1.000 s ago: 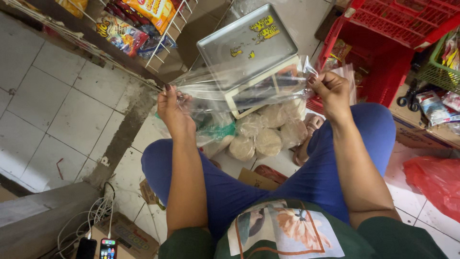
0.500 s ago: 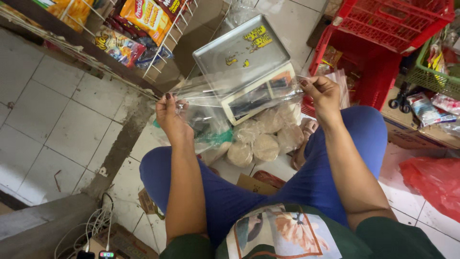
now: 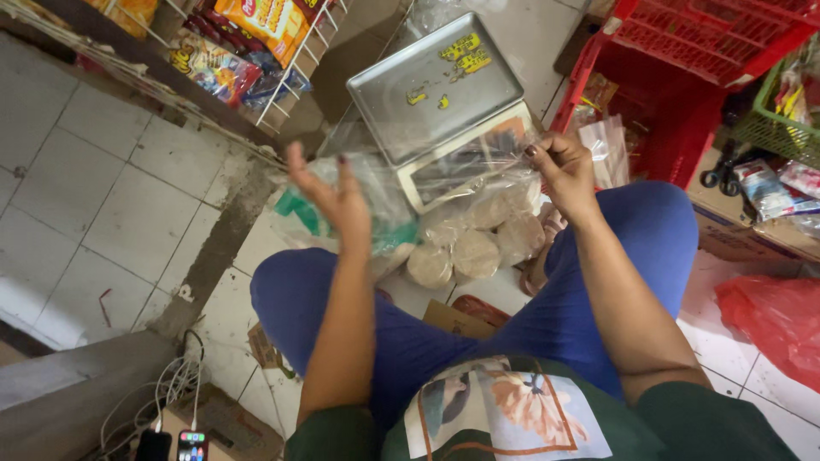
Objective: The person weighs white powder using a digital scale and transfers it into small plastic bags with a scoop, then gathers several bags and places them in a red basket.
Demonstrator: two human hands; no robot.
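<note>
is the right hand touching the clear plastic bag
Touching. The head view shows the right hand with its fingers pinched on the edge of the clear plastic bag, above the metal scale tray.

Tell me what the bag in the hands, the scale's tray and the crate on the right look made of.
The bag, pinched by the right hand, looks like thin clear plastic film: it is see-through, glossy and wrinkled. The tray looks like brushed metal, probably steel: dull grey sheen, raised rim. The crate looks like moulded red plastic with a lattice wall.
</note>
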